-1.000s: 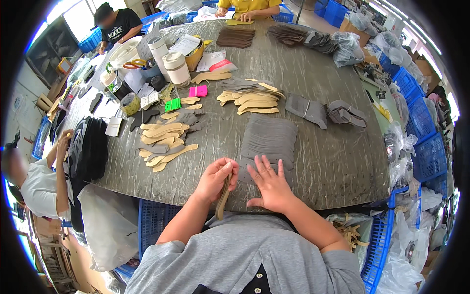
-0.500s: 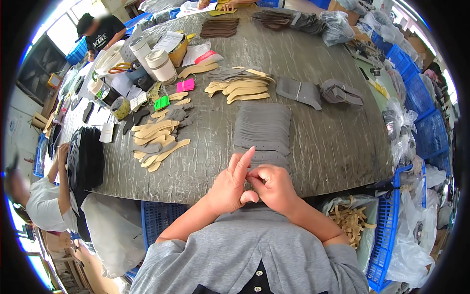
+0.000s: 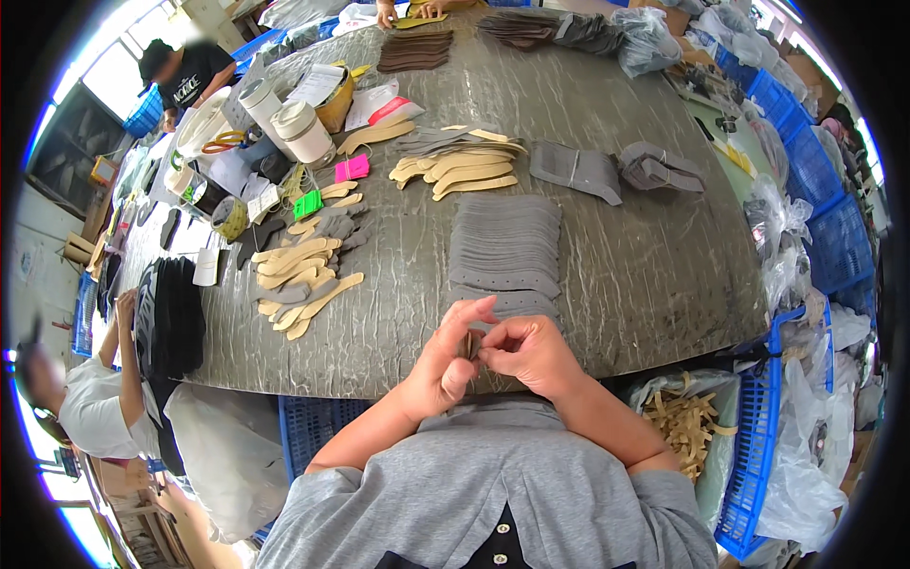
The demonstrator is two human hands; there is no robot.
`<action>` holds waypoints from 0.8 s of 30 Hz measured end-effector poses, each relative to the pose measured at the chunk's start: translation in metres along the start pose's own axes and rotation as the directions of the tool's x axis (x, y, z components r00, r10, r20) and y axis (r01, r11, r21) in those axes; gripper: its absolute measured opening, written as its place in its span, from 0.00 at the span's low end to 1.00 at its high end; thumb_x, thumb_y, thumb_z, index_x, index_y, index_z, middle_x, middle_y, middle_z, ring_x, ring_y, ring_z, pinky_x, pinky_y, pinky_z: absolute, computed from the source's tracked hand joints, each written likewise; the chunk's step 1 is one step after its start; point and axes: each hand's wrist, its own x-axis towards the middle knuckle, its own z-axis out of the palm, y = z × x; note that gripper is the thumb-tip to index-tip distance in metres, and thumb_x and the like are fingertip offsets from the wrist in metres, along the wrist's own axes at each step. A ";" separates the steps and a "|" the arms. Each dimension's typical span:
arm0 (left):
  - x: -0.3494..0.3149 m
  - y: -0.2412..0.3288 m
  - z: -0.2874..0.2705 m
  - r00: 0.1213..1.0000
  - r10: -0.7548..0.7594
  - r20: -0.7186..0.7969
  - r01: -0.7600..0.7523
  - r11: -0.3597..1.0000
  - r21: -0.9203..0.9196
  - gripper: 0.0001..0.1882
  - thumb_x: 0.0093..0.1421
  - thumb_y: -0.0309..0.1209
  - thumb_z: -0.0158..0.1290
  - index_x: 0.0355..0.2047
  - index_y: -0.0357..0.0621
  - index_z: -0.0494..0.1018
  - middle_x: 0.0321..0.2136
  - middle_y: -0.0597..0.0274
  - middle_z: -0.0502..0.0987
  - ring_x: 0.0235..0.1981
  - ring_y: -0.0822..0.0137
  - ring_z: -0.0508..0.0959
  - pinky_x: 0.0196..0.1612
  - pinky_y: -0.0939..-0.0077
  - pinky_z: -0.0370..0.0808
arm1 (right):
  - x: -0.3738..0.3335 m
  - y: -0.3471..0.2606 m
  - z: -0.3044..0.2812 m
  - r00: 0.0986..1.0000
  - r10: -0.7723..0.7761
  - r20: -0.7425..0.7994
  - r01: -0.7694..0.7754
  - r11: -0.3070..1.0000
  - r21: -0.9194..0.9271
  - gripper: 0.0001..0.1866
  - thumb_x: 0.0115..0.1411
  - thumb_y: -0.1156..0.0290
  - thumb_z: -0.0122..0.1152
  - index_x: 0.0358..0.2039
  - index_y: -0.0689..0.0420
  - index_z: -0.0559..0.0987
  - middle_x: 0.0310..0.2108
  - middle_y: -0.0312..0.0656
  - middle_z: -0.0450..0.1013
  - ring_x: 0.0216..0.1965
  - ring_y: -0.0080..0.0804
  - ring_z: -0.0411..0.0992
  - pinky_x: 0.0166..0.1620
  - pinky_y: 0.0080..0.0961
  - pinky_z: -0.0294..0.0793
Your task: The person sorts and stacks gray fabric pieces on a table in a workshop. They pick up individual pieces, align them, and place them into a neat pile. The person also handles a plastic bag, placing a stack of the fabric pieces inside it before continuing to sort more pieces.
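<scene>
Both hands meet at the near edge of the table, just in front of a fanned stack of grey cut pieces (image 3: 504, 242). Between them shows a small dark folded piece (image 3: 469, 345), mostly hidden by fingers, its kind unclear. My left hand (image 3: 438, 365) is curled around it, with the index finger raised. My right hand (image 3: 533, 357) pinches at its right side with thumb and fingertips. Beyond the grey stack lie tan and grey curved strips (image 3: 464, 171), and a looser pile of them (image 3: 299, 275) rests to the left.
Jars (image 3: 303, 133), scissors (image 3: 225, 142) and a tape roll (image 3: 230, 220) crowd the left. Grey bundles (image 3: 575, 173) lie right of centre. A blue crate (image 3: 751, 455) and a bag of tan scraps (image 3: 684, 427) sit below the right edge. Other people work around the table.
The small dark piece has come into sight between my hands. My left fingers have curled around it, and my right hand has shifted slightly. The whole view has moved a little.
</scene>
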 end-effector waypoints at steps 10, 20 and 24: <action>0.011 -0.003 -0.010 0.987 -0.046 -0.153 0.068 0.987 0.146 0.15 0.63 0.23 0.53 0.50 0.41 0.74 0.42 0.62 0.73 0.33 0.70 0.75 0.31 0.79 0.73 | 0.003 0.013 -0.009 0.993 -0.041 0.112 -0.019 0.876 0.482 0.03 0.62 0.78 0.54 0.35 0.59 0.77 0.28 0.34 0.73 0.29 0.20 0.71 0.35 0.18 0.70; 0.022 0.022 -0.029 0.980 0.098 -0.176 -0.014 0.904 0.427 0.07 0.51 0.18 0.62 0.29 0.39 0.75 0.27 0.66 0.76 0.28 0.72 0.77 0.30 0.79 0.72 | 0.000 -0.024 -0.022 0.903 0.041 -0.428 0.287 0.686 0.669 0.04 0.62 0.74 0.52 0.30 0.56 0.73 0.26 0.42 0.71 0.27 0.32 0.70 0.36 0.32 0.76; 0.009 0.006 -0.052 0.824 -0.346 -0.449 0.403 0.915 0.033 0.03 0.56 0.21 0.59 0.28 0.38 0.75 0.21 0.69 0.76 0.22 0.79 0.74 0.25 0.84 0.69 | -0.026 -0.018 -0.110 0.799 -0.271 -0.538 0.568 0.633 0.526 0.02 0.62 0.76 0.51 0.32 0.54 0.70 0.23 0.33 0.61 0.21 0.18 0.57 0.22 0.15 0.57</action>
